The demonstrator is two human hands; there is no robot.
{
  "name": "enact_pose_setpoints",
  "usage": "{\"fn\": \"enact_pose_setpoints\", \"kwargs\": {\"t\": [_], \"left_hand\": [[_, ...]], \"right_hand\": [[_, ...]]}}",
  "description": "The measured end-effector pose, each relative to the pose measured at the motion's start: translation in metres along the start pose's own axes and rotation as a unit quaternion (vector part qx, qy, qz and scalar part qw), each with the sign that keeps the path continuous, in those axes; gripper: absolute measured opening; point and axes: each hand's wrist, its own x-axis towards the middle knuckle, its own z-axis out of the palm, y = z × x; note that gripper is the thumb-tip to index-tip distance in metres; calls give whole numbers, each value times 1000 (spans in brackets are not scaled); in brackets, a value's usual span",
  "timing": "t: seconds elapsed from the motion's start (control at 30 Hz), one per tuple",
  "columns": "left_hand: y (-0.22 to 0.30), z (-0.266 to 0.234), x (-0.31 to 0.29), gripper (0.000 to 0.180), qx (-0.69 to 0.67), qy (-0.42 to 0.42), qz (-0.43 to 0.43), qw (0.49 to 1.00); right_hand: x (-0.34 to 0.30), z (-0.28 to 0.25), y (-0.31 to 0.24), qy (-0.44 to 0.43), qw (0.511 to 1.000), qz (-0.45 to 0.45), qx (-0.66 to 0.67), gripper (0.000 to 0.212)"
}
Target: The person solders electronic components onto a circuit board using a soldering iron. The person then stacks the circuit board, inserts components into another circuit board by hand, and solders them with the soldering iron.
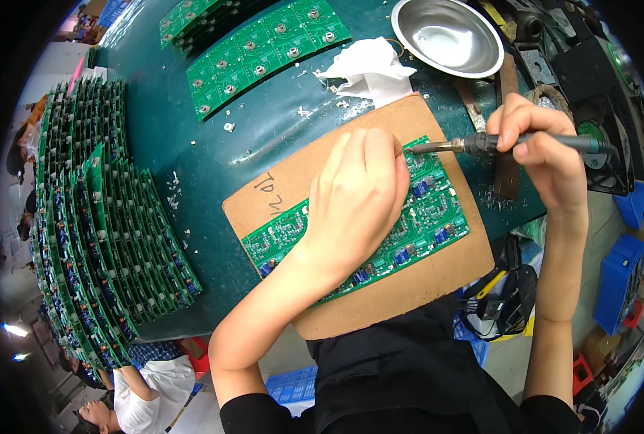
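Observation:
A green circuit board panel (430, 210) with small blue parts lies on a brown cardboard sheet (401, 296). My right hand (542, 145) grips a soldering iron (474, 143), its tip pointing left at the board's upper right corner. Over the middle of the panel, my left hand (358, 188) is closed, fingertips curled down beside the iron's tip. Whatever those fingers pinch is hidden behind the hand, which also covers part of the board.
Upright rows of circuit boards (112, 239) stand at the left. Flat panels with round metal parts (264, 54) lie at the back, near crumpled white tissue (372, 65) and a metal bowl (448, 36). Scraps dot the green table (213, 166). Another person (152, 390) sits lower left.

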Motion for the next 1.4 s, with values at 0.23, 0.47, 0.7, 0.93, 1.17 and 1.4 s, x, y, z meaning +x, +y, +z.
{"fn": "enact_pose_setpoints", "kwargs": {"t": [0.23, 0.47, 0.7, 0.93, 1.17, 1.4], "left_hand": [[3, -4, -3, 15, 13, 4, 8, 1000], [1, -2, -4, 15, 13, 4, 5, 1000], [2, -4, -6, 13, 39, -3, -7, 999], [2, -1, -2, 14, 55, 16, 0, 998], [3, -1, -5, 15, 89, 7, 20, 996], [6, -11, -4, 12, -16, -9, -13, 1000]], "right_hand": [[-22, 6, -1, 40, 998, -49, 2, 21], [-80, 4, 6, 344, 891, -111, -274, 20], [-74, 5, -2, 233, 962, -137, -37, 22], [-15, 12, 1, 70, 997, -26, -5, 21], [-4, 2, 6, 27, 999, -29, 29, 20], [-81, 2, 14, 354, 839, -174, -375, 18]]}}
